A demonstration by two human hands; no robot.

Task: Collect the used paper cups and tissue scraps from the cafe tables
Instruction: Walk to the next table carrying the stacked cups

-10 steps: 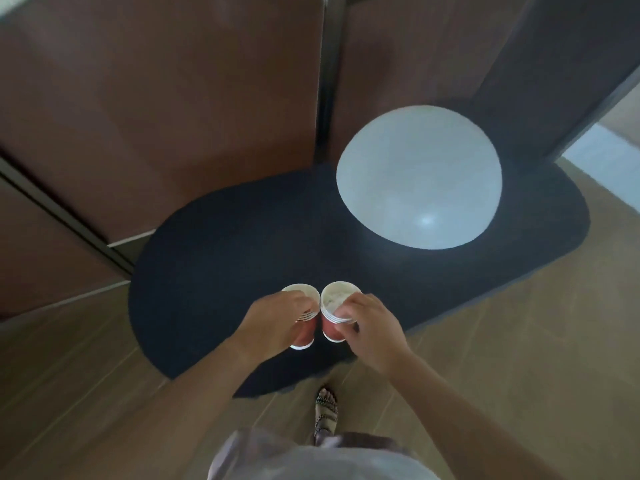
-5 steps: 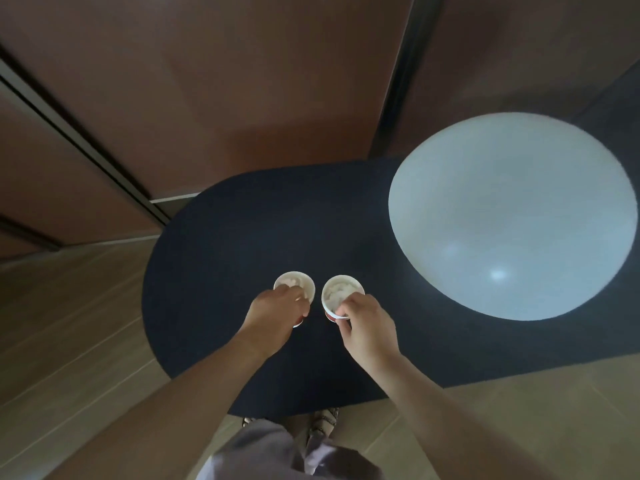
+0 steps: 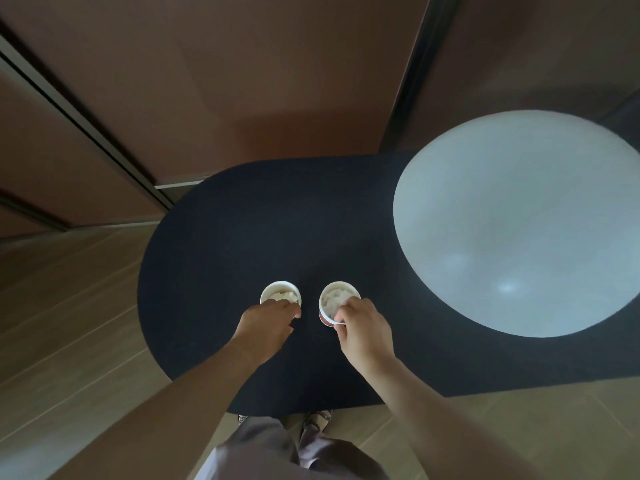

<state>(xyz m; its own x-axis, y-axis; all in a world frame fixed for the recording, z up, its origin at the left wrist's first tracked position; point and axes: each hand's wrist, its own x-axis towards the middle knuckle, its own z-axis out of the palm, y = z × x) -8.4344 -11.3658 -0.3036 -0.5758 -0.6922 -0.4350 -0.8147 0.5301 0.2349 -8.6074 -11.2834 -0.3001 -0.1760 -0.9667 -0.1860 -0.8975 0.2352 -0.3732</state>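
Note:
Two red paper cups with white rims are over the dark oval table (image 3: 221, 237), each stuffed with crumpled white tissue. My left hand (image 3: 266, 327) grips the left cup (image 3: 280, 293) from the near side, hiding most of its wall. My right hand (image 3: 363, 327) grips the right cup (image 3: 334, 299) at its rim and near side; a strip of its red wall shows. The cups stand apart, a small gap between them. Whether they touch the tabletop I cannot tell.
A round white table top (image 3: 519, 223) overlaps the dark table at the right. Brown wall panels (image 3: 242, 81) with dark vertical strips stand behind. Wooden floor (image 3: 62, 323) lies to the left and near me, where my legs and sandalled feet (image 3: 318, 419) show.
The view has moved closer and leftward, so the white table now sits at the right. My hands have drawn the two cups a little apart, lower toward the dark table.

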